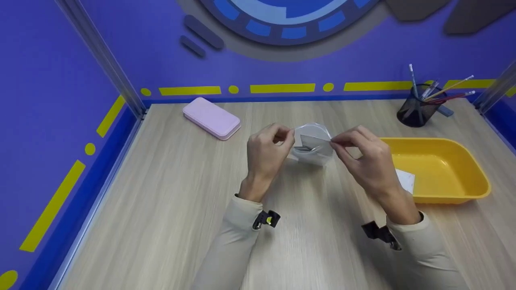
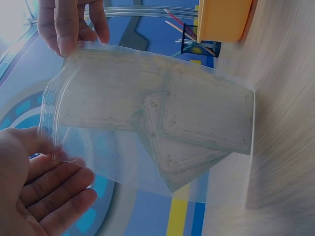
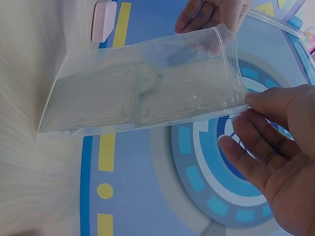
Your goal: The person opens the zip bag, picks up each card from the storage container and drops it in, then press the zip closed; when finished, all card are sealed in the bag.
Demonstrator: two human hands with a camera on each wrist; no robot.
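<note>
A clear zip bag (image 1: pixel 320 158) stands upright above the wooden table, its mouth spread apart at the top. Several pale cards (image 2: pixel 206 110) with thin decorative borders show through its sides; some fan out near the bottom, and one reaches up toward the mouth. My left hand (image 1: pixel 266 151) pinches the left edge of the mouth between thumb and forefinger. On the opposite side, my right hand (image 1: pixel 369 161) pinches the mouth's right corner, the upper card's corner lying right at the fingertips. The bag's bottom edge is down at the tabletop in both wrist views.
To the right sits a yellow tray (image 1: pixel 437 197) with a white card (image 1: pixel 406 180) inside, partly behind the right wrist. A black mesh cup (image 1: pixel 415 110) of pencils stands behind it. A pink case (image 1: pixel 211 118) lies at the back left, near the blue wall.
</note>
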